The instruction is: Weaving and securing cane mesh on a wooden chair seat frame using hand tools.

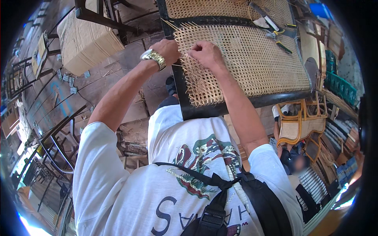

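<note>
I've got the cane panel [252,63] upper centre of frame; left hand [167,51] and right hand [208,55] curled near its left edge, can't tell if gripping anything. Risk: hard pulling could snap loose strand ends [176,36].

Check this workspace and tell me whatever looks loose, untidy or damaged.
Loose cane ends stick out raggedly along the left edge of the woven panel, near the left hand, unlike its regular mesh. Small pale scraps lie scattered across the floor at left, like litter.
</note>
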The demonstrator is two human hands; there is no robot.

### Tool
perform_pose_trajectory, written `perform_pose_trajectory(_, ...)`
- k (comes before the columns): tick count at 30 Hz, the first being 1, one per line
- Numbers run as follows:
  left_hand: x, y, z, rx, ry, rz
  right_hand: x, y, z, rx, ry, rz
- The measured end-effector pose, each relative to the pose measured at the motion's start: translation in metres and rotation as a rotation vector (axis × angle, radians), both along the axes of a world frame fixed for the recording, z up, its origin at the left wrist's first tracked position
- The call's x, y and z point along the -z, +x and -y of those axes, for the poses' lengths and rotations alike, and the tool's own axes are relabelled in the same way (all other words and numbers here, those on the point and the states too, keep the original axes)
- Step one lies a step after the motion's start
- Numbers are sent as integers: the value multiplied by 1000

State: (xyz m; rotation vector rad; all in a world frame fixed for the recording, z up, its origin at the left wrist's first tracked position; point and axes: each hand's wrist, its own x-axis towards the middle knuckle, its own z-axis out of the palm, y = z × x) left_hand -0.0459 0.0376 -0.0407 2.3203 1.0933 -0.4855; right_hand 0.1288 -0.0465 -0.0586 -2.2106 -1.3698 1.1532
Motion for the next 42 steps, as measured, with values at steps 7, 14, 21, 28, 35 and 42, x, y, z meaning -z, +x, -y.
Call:
perform_pose_trajectory(7, 17, -3, -10, -63, -157, 103, 6, 5, -1, -84, 9, 91)
perform_pose_trajectory(14, 9, 1, -5, 79, -38, 101, 3, 4, -3, -88, -65, 78)
perform_pose_trajectory(21, 1, -15, 35, -223, 42, 176, -13, -8, -11, -127, -145, 145)
perform_pose_trajectory(28, 17, -19, 35, -151, 138, 192, -15, -25, -9, -132, -173, 236)
perform_pose_trajectory(35, 32, -20, -20, -339, -530, 194, -23, -29, 0, -212, -48, 255)
perform_pose_trajectory(42, 20, -15, -18, -140, -337, 117, -8, -41, 15, -548, 339, 637)
